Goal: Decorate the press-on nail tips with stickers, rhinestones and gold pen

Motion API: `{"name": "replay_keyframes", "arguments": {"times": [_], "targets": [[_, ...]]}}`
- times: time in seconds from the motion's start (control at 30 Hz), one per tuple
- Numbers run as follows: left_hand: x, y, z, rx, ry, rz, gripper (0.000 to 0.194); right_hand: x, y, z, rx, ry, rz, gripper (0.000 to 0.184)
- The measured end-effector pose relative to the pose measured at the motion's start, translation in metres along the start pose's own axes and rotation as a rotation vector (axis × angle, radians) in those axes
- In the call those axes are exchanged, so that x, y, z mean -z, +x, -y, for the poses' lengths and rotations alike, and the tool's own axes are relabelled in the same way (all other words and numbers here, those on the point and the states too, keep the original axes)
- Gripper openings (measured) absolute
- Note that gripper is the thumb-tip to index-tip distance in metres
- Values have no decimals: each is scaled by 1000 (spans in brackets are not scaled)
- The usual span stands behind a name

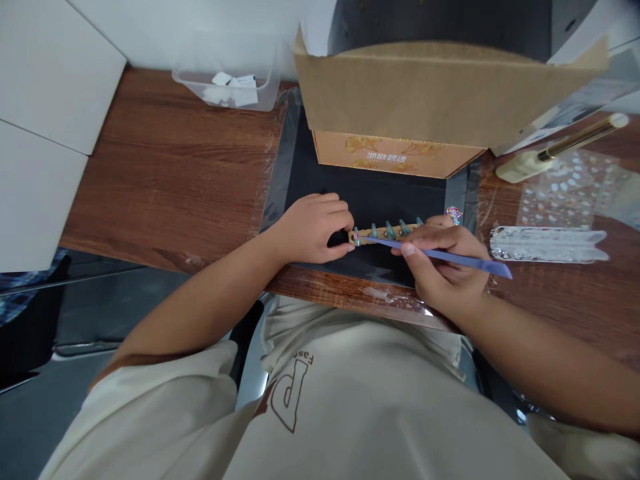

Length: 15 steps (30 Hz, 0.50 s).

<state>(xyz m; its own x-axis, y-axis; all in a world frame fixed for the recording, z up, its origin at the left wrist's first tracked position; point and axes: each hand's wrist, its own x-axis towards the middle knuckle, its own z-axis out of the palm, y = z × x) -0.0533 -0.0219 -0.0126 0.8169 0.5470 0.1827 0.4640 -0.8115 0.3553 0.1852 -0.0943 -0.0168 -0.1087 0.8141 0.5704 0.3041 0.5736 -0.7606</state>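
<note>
A narrow wooden strip (383, 233) lies on the black mat, carrying a row of green-blue press-on nails (390, 230) with shiny decorations. My left hand (317, 227) grips the strip's left end between thumb and fingertips, beside the leftmost nail (357, 237). Pinched in my right hand (450, 260) is a slim purple stick tool (453, 257) with a wide slanted back end. Its thin tip points left and reaches near the leftmost nail; I cannot tell whether it touches. My right fingers cover the strip's right end.
Behind the mat (305, 160) stands an orange box (390, 155) under an open cardboard box (400, 93). At right are a gold-handled bottle (525, 165), sticker sheets (565, 190) and a clear tray of gems (545, 244). A plastic bin (267, 97) with white packets sits back left.
</note>
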Motion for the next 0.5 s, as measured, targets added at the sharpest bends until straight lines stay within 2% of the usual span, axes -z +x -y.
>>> {"name": "replay_keyframes", "arguments": {"times": [0.27,0.5], "targets": [[0,1,0,-9,12,7,20,-2,0,1,8,16,6,19],[1,1,0,4,17,8,22,-2,2,4,71,11,4,22]]}}
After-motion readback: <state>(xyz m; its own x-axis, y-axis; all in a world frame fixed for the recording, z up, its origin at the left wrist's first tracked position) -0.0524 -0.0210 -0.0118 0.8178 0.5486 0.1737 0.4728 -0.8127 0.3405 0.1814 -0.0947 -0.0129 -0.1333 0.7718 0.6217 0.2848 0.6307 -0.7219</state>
